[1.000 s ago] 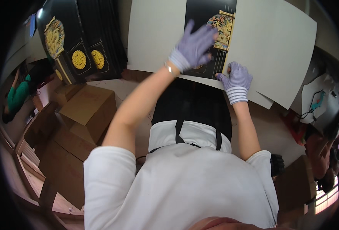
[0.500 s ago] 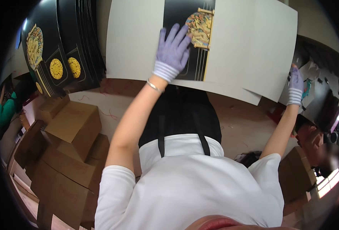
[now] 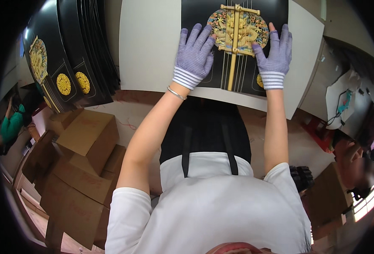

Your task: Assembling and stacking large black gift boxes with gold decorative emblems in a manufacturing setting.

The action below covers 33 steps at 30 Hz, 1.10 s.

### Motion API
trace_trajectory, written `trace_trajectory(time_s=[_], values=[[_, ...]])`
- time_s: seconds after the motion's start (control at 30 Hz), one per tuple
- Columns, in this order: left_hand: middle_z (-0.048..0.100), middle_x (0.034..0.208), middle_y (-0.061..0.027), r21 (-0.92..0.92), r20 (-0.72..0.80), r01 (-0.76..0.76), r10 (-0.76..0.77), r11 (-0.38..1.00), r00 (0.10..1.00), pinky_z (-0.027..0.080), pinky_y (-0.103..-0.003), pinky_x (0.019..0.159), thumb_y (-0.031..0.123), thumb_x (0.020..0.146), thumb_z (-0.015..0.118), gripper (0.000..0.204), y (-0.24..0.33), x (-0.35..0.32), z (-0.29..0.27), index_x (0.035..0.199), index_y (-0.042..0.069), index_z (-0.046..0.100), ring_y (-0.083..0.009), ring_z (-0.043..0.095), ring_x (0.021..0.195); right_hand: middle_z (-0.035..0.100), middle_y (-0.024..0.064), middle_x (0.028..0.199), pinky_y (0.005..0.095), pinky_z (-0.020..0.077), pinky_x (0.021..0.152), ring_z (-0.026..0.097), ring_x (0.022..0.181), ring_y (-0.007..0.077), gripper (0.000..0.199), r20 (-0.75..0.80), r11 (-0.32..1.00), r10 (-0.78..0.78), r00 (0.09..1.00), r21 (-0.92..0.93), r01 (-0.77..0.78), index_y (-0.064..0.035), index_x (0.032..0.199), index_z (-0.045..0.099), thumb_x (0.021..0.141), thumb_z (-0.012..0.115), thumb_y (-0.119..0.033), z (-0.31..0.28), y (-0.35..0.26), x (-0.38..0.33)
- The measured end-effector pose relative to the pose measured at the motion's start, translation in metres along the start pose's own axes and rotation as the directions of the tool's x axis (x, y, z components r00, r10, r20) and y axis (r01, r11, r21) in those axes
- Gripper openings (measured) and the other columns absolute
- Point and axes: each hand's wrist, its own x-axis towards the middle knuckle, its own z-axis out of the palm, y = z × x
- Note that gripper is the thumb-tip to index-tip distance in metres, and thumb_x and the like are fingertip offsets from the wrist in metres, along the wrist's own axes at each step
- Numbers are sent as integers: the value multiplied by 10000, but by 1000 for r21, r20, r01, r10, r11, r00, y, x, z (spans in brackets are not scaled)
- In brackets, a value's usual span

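Note:
Both my hands wear lilac knit gloves with striped white cuffs. On a black printed sheet (image 3: 218,78) with a colourful gold dragon medallion, my left hand (image 3: 194,53) lies flat with fingers spread, at the sheet's left side. My right hand (image 3: 274,59) rests at the right side, fingers apart, its thumb by the medallion's lower right edge. A gold bar motif runs down the middle between my hands. Beneath and around the black print is white board (image 3: 149,51), reaching out to both sides. Neither hand grips anything.
A stack of black printed pieces (image 3: 75,55) with gold medallions stands at the left. Cardboard boxes (image 3: 87,135) are piled at lower left, another box (image 3: 328,199) at lower right. A red container (image 3: 318,134) sits right, and a person in a green sleeve (image 3: 11,125) at far left.
My right hand has come in from the far right edge of the white board onto the print. The medallion's right half, white board before, now shows. My left hand stays near its place.

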Motion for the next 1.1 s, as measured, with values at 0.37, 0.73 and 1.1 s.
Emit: trace_trajectory(time_s=[0.37, 0.73, 1.1], values=[[495, 1432, -122, -28, 8, 31, -31, 999, 999, 258, -561, 1135, 128, 802, 547, 510, -4, -1, 2, 1311, 97, 566, -356, 428, 1344, 398, 176, 1493, 544, 340, 1068, 377, 1355, 401, 683, -44, 996, -88, 995, -30, 87, -234, 1403, 512, 813, 690, -529, 11, 9, 0], [493, 1422, -120, 48, 239, -88, 74, 995, 968, 213, -649, 1119, 253, 798, 608, 511, 14, 15, -15, 1294, 133, 587, -400, 378, 1361, 462, 216, 1436, 515, 330, 1088, 451, 1311, 382, 626, -129, 989, -104, 986, -114, 89, -97, 1309, 582, 788, 689, -426, -1, -1, -2], [487, 1454, -37, 6, 174, -139, 136, 990, 975, 242, -635, 1096, 204, 838, 575, 491, 17, 30, 9, 1328, 167, 570, -335, 422, 1342, 432, 199, 1467, 540, 303, 1065, 387, 1350, 402, 645, -67, 982, -136, 988, -139, 126, -181, 1376, 536, 799, 710, -412, 4, -2, 15]])
